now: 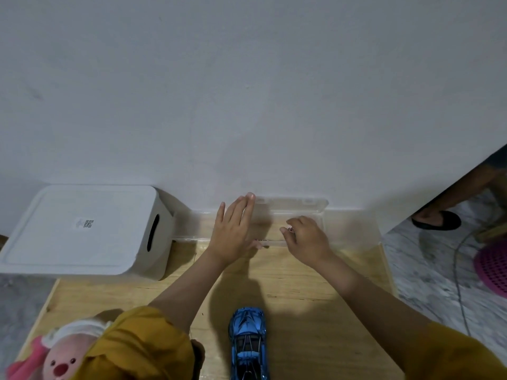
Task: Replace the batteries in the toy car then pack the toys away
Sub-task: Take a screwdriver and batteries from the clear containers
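At the far left a white storage bin [79, 229] with its lid on sits against the wall, and a pink plush toy [59, 360] lies at the near corner of the wooden board [315, 311], partly under a mustard sleeve. Moving right, the left hand [233, 231] lies flat with straight fingers against a clear plastic box [299, 212] by the wall, bracing it without gripping. The blue toy car [248, 344] rests on the board near the person, well apart from both hands. The right hand [306, 238] is curled at the box, pinching something small at its fingertips; what it is stays too small to tell. Since the box is clear and light, it could slide or tip if the flat hand presses unevenly, and the small item could slip from the pinch and roll off the board. At the far right a slippered foot [436, 219] stands on the floor.
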Motion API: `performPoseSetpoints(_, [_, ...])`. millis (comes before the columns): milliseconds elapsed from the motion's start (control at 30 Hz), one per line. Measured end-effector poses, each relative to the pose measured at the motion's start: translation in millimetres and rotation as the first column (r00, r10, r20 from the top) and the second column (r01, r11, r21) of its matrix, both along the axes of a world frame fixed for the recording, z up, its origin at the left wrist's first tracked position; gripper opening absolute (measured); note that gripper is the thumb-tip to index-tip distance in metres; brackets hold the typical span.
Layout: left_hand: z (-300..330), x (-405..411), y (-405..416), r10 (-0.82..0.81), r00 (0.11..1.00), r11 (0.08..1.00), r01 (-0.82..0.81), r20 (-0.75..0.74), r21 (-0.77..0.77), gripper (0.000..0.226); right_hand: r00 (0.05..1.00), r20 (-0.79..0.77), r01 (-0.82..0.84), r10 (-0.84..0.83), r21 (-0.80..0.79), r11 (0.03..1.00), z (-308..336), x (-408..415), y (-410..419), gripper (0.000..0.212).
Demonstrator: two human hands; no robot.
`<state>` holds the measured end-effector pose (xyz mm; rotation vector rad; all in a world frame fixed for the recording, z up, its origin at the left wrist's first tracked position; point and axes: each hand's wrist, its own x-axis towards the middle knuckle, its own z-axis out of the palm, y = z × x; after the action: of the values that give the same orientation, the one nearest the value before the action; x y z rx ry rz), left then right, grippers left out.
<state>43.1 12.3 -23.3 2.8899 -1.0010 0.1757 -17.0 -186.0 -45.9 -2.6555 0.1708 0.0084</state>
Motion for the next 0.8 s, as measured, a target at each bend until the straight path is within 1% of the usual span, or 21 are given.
performPoseSetpoints(67, [-1.2,-0.6,1.3,0.008,1.000,1.000,-0.008,-0.014,0.019,0.128,0.997,-0.073,-0.015,0.011,-0.055,0.998,-4.0,1.1,1.9,0.042])
performPoseSetpoints(167, [-2.0,0.7,2.5,0.022,0.999,0.998,-0.020,-0.034,0.052,0.121,0.994,-0.112,-0.015,0.002,-0.116,0.993,-6.7,1.0,4.9,0.046])
performPoseSetpoints(233, [-2.3,2.0,2.9,0.029,0.998,0.997,-0.026,-0.051,0.068,0.117,0.987,-0.162,-0.041,0.025,-0.096,0.995,-5.8,3.1,6.0,0.046])
performPoseSetpoints(333, [-3.6,3.1,3.0,0.024,0.998,0.999,-0.021,-0.064,0.050,0.115,0.964,-0.255,-0.081,0.070,-0.035,0.996,-3.7,7.7,5.1,0.048])
performPoseSetpoints(433, [-4.2,4.1,3.0,0.020,0.998,0.999,-0.018,-0.060,0.028,0.114,0.956,-0.279,-0.111,0.094,-0.049,0.993,-2.2,10.4,5.6,0.051])
performPoseSetpoints(500, [-5.1,4.7,3.3,0.018,0.998,1.000,-0.017,-0.057,0.022,0.114,0.951,-0.287,-0.134,0.113,-0.054,0.990,-2.0,11.5,5.6,0.049])
performPoseSetpoints(567, [-5.5,4.9,3.1,0.017,0.998,1.000,-0.016,-0.053,0.015,0.114,0.947,-0.298,-0.125,0.117,-0.008,0.992,-1.8,13.1,4.6,0.044])
performPoseSetpoints(667, [-6.5,5.5,2.5,0.014,0.999,1.000,-0.014,-0.051,0.010,0.114,0.954,-0.274,-0.090,0.121,0.122,0.988,1.3,16.6,6.4,0.034])
performPoseSetpoints(733, [-6.9,5.9,2.6,0.015,0.998,1.000,-0.014,-0.056,0.016,0.115,0.945,-0.274,-0.129,0.176,0.182,0.975,4.2,20.0,11.7,0.029])
performPoseSetpoints(800, [-7.6,6.3,2.6,0.015,0.998,1.000,-0.013,-0.064,0.023,0.117,0.927,-0.305,-0.157,0.217,0.210,0.965,3.8,23.6,16.9,0.028])
